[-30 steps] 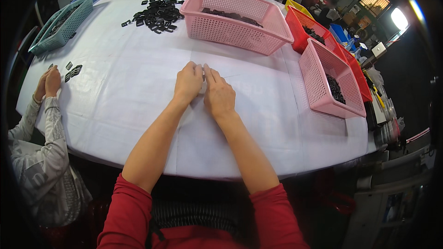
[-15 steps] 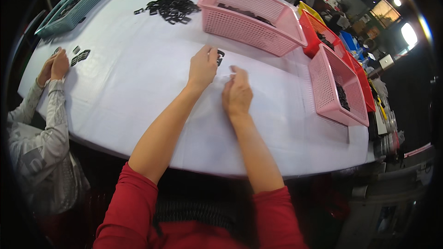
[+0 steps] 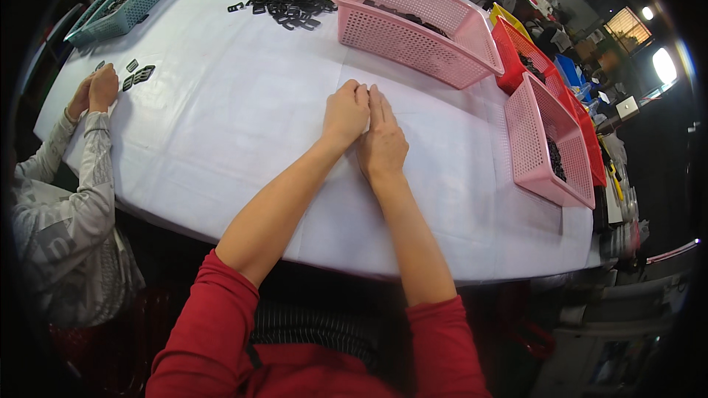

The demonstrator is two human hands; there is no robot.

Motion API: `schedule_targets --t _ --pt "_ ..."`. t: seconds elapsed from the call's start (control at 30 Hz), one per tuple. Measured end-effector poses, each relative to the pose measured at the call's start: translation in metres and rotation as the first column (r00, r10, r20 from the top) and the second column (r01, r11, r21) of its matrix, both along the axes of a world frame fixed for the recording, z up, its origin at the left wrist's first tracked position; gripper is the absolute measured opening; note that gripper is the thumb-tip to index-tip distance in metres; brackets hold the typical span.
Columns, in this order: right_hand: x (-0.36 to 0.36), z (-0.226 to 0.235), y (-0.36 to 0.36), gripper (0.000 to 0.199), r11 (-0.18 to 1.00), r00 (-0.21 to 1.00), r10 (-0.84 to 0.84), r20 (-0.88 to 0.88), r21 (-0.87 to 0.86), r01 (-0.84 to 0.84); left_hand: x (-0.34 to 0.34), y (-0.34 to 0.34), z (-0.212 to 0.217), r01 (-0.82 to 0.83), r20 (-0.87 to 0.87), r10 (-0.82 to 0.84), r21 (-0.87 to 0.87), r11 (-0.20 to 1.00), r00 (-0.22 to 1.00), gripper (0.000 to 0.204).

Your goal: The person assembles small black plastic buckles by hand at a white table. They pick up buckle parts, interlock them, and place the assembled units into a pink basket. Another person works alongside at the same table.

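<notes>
From where I stand, reading the clock off the wearer's joined hands, a co-worker's hands [image 3: 102, 90] are at nine, a teal basket [image 3: 150, 7] of dark pieces at ten, and a small group of black pieces [image 3: 139, 77] just beside the co-worker's hands. A loose pile of black pieces [image 3: 293, 1] lies at eleven on the white-covered table [image 3: 221, 140]. At the centre the left hand [image 3: 345, 114] and right hand [image 3: 383, 141] come together at the fingertips; I can't tell whether a piece is clamped between them. A large pink basket [image 3: 402, 50] at one, a red basket [image 3: 509, 51] at two and another pink basket [image 3: 525, 140] at three hold dark pieces. I'd judge the work partway, with the pile left, though which pieces are done I can't say.
</notes>
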State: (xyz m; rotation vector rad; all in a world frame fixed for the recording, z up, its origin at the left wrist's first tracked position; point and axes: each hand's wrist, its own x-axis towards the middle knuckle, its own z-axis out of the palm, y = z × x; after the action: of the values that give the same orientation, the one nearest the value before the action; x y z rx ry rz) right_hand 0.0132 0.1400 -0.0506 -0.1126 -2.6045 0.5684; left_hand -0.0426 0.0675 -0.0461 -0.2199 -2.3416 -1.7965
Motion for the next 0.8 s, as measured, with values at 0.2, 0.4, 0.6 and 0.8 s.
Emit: schedule_targets --t 0.2,0.4,0.6,0.8 --pt "0.01 0.005 -0.007 0.061 0.995 0.993 0.055 0.108 0.074 -0.063 -0.011 -0.011 -0.004 -0.044 0.053 0.039 0.095 0.994 0.998 0.027" --pt "0.008 0.005 0.001 0.066 0.993 0.993 -0.001 0.118 0.117 -0.013 -0.005 -0.007 -0.003 0.007 -0.02 -0.007 0.005 1.0 1.0 0.027" --pt "0.006 0.013 0.002 0.06 1.0 0.992 -0.001 0.124 -0.015 0.003 0.01 -0.005 0.0 0.072 0.04 -0.073 0.011 0.997 0.997 0.028" --pt "0.017 -0.011 -0.003 0.05 0.961 0.992 0.127 0.021 0.245 -0.128 -0.004 -0.024 0.024 -0.177 0.163 0.147 0.19 0.966 0.976 0.028"
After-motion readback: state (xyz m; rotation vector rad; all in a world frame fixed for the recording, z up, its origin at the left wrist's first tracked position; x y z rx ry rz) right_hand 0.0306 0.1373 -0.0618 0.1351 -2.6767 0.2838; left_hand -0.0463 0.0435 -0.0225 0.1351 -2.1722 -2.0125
